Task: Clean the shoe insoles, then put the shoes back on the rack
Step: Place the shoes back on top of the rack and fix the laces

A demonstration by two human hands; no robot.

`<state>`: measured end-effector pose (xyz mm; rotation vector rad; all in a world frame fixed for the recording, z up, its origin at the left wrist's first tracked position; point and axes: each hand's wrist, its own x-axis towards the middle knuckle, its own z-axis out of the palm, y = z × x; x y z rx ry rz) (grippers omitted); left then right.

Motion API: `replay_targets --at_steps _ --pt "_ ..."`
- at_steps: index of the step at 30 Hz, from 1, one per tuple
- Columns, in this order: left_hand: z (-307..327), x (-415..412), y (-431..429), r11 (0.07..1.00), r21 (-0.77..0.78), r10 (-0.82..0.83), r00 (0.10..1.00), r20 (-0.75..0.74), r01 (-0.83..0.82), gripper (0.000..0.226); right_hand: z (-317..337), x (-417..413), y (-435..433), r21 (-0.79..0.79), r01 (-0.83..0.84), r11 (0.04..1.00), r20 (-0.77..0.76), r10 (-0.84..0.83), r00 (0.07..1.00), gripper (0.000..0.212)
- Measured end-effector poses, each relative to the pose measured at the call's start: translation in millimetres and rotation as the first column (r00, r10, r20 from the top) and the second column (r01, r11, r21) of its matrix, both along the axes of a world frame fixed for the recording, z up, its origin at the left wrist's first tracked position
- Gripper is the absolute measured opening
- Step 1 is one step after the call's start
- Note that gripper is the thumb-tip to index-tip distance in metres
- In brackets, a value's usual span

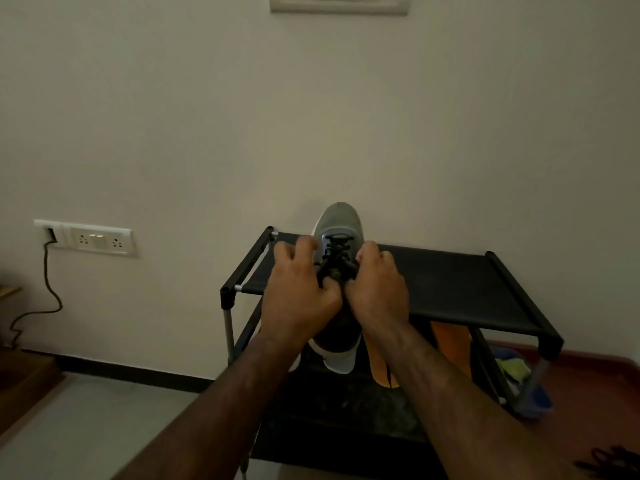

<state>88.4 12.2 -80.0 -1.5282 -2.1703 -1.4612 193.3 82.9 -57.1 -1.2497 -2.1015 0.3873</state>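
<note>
the left hand (298, 292) and right hand (377, 289) each curl round one side of the shoe (341, 220), thumbs by its laces (337, 249), which sits toe-to-wall on top of the rack (450, 282).

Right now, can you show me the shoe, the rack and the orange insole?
grey sneaker (341, 220): head view, its toe.
shoe rack (450, 285): head view, bare top shelf.
orange insole (450, 348): head view, its flat middle.
</note>
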Motion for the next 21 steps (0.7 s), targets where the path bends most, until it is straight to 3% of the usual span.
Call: replay_targets --at_steps 4,8,11,15,21 --pt "17 -2 24 0.956 -0.275 -0.035 0.892 -0.451 -0.102 0.052 -1 1 2 0.017 0.001 1.000 -0.016 0.000 1.000 0.019" --pt "18 -10 37 0.953 -0.254 -0.014 0.813 -0.582 -0.166 0.042 -11 7 8 0.026 -0.031 0.999 -0.092 0.034 0.995 0.017" --pt "14 -12 40 0.955 -0.249 -0.005 0.830 -0.557 -0.161 0.039 -15 11 14 -0.031 -0.068 0.997 -0.193 0.061 0.979 0.021" --pt "7 -18 46 0.960 -0.234 0.042 0.908 -0.417 -0.151 0.024 -26 13 15 -0.097 -0.065 0.993 -0.344 0.027 0.938 0.020" --pt "9 -13 49 0.955 -0.208 0.162 0.959 -0.231 -0.211 0.014 -39 11 19 -0.211 -0.107 0.972 -0.593 -0.040 0.804 0.024"
